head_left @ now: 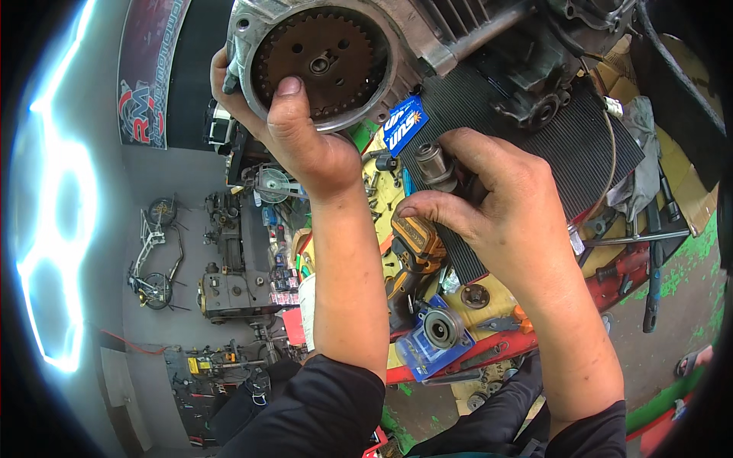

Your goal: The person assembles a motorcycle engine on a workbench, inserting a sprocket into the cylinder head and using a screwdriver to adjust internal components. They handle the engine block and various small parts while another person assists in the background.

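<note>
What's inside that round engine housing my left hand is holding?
Inside the round housing sits a rusty toothed gear with a central hub. The left hand thumb covers its lower edge; whatever lies behind the gear is hidden.

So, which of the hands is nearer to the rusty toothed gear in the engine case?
The left. The left hand grips the round case, its thumb lying on the rusty toothed gear. The right hand is apart, lower right, holding a small metal cylinder part.

We see the engine casing cut off at the top edge; the right hand hides most of the metal part it grips.
</note>
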A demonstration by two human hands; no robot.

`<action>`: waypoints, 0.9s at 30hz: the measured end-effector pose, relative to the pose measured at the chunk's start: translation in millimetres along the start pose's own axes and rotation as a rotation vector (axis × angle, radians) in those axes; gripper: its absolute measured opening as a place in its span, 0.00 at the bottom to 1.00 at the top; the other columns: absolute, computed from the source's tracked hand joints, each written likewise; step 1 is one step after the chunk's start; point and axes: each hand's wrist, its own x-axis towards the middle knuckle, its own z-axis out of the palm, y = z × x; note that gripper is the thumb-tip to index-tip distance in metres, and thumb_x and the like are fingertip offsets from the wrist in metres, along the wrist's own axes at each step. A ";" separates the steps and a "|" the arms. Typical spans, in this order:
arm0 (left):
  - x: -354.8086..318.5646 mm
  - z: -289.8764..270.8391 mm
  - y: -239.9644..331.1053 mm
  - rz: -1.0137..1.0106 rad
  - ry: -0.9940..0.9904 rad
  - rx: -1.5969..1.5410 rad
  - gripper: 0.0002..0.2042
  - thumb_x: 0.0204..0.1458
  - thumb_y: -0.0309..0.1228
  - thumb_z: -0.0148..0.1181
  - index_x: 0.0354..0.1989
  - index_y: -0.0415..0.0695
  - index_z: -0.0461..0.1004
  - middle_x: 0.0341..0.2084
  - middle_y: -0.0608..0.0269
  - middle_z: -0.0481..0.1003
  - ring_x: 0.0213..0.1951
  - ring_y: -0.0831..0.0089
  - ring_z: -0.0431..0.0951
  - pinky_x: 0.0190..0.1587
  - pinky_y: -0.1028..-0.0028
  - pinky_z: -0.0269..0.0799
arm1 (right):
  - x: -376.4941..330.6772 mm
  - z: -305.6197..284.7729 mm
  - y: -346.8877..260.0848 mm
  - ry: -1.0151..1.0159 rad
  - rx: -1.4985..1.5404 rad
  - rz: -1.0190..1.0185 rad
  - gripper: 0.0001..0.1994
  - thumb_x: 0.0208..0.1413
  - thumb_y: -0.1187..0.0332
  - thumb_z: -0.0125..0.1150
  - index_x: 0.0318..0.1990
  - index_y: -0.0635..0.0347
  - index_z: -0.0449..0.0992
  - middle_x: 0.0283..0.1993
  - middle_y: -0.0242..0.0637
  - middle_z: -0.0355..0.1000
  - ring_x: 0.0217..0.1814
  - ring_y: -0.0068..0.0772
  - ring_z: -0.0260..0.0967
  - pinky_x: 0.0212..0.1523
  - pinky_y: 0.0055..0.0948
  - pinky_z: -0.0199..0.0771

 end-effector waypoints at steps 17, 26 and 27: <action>2.5 -5.6 0.9 -0.066 0.007 0.017 0.25 0.62 0.42 0.52 0.60 0.38 0.75 0.52 0.50 0.80 0.54 0.59 0.82 0.60 0.59 0.79 | -0.1 1.0 0.9 0.022 -0.032 -0.029 0.27 0.42 0.64 0.87 0.47 0.69 0.81 0.33 0.44 0.77 0.32 0.35 0.75 0.34 0.33 0.75; 2.6 -5.5 0.0 -0.056 0.013 0.013 0.25 0.62 0.42 0.52 0.60 0.37 0.75 0.52 0.50 0.80 0.54 0.59 0.83 0.60 0.59 0.80 | 0.4 0.7 1.7 0.003 -0.024 -0.006 0.27 0.42 0.64 0.87 0.47 0.69 0.81 0.33 0.44 0.78 0.32 0.35 0.76 0.35 0.33 0.76; 2.7 -6.5 -0.4 -0.062 0.014 0.014 0.25 0.62 0.42 0.52 0.60 0.37 0.75 0.52 0.50 0.80 0.54 0.59 0.83 0.60 0.59 0.80 | 0.4 0.9 1.2 0.001 -0.020 0.001 0.27 0.43 0.64 0.87 0.47 0.69 0.81 0.34 0.44 0.78 0.32 0.35 0.76 0.35 0.33 0.76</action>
